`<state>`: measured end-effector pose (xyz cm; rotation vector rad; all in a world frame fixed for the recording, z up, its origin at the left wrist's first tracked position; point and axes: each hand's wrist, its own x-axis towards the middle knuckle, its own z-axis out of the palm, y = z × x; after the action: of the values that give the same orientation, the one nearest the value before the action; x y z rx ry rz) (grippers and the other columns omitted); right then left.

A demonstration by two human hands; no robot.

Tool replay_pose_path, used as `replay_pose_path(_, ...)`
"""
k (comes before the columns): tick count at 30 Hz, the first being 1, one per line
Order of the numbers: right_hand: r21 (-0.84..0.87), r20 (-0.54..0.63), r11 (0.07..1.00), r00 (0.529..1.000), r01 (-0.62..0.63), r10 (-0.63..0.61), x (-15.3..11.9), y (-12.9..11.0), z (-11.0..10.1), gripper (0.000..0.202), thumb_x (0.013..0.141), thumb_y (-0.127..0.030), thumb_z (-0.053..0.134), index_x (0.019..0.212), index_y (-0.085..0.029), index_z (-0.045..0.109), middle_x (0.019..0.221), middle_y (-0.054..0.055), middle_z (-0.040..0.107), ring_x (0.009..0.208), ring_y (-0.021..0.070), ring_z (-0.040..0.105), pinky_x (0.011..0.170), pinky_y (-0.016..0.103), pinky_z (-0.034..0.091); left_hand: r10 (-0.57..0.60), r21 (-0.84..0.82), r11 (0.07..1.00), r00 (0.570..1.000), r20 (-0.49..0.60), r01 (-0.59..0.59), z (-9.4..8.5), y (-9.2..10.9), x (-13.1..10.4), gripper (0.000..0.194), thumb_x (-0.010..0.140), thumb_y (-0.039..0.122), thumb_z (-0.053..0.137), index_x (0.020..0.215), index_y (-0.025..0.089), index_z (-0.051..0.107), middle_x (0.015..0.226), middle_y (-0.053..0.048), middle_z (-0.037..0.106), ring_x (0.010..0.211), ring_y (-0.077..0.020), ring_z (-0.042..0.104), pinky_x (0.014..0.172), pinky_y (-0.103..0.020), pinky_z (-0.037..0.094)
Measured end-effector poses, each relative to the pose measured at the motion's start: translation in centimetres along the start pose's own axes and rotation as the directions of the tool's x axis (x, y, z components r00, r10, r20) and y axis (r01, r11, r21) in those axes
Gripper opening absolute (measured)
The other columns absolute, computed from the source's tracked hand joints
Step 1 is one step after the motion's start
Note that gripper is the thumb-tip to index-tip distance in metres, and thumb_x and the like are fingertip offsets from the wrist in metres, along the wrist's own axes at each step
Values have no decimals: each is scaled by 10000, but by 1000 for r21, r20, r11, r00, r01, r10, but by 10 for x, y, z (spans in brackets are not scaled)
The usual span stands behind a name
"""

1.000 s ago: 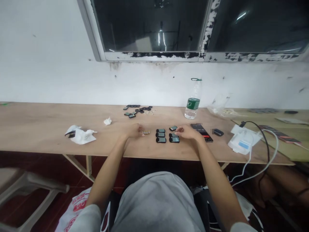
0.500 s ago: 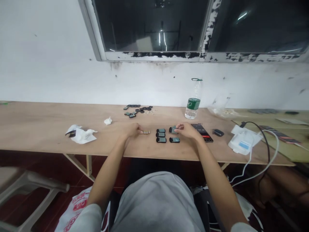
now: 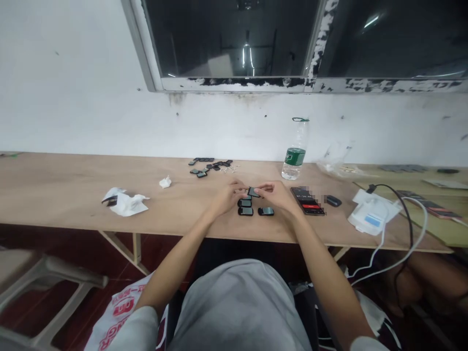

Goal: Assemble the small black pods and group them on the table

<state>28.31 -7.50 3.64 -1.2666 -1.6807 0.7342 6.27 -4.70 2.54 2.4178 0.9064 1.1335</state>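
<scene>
My right hand [image 3: 275, 194] grips the right end of a small black and grey piece [image 3: 253, 192], lifted a little over the table. Close to its left end is my left hand [image 3: 229, 196], fingers pinched; what they hold is too small to name. Below the hands lie black and grey pieces in a column, the lowest piece [image 3: 245, 211] nearest the table's front edge. To its right rests another such piece [image 3: 265, 211].
A phone [image 3: 307, 201] and a dark oval object [image 3: 333, 201] lie right of my hands. Behind stand a water bottle [image 3: 293, 158] and a pile of black pieces [image 3: 215, 166]. Crumpled tissues [image 3: 128, 204] lie left; a white box with cables [image 3: 373, 214] sits right.
My right hand has lifted the upper right piece and moved it left. My left hand has moved right to meet it, and the row of small metallic pieces no longer shows on the table.
</scene>
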Motion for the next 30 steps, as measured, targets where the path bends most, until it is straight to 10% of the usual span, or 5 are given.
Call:
replay_pose_path(8,-18,45,998,997,57,-56,-1,1,-4,234,836,-365,731,926,-154,781,943,109,797,868,249,738,745,310,569,31,12,999,998,-51,-30,14,-8,-4,207,925,303,664,1076,225,784,1162,-76,711,1068,-242,677,994,-387,536)
replay_pose_path(19,77,109,995,991,70,-78,-2,0,5,313,793,-402,757,977,-149,783,976,103,795,906,253,735,817,337,567,-375,-542,784,927,-24,303,14,-12,-1,360,536,306,904,793,152,705,916,-83,768,850,-254,732,820,-402,602)
replay_pose_path(30,-216,68,974,996,67,-53,10,28,-12,202,876,-284,649,953,-163,791,986,101,795,900,244,718,835,318,529,-268,-293,921,964,2,256,-2,-16,0,354,744,405,789,986,162,699,1097,-93,711,966,-223,697,872,-365,581)
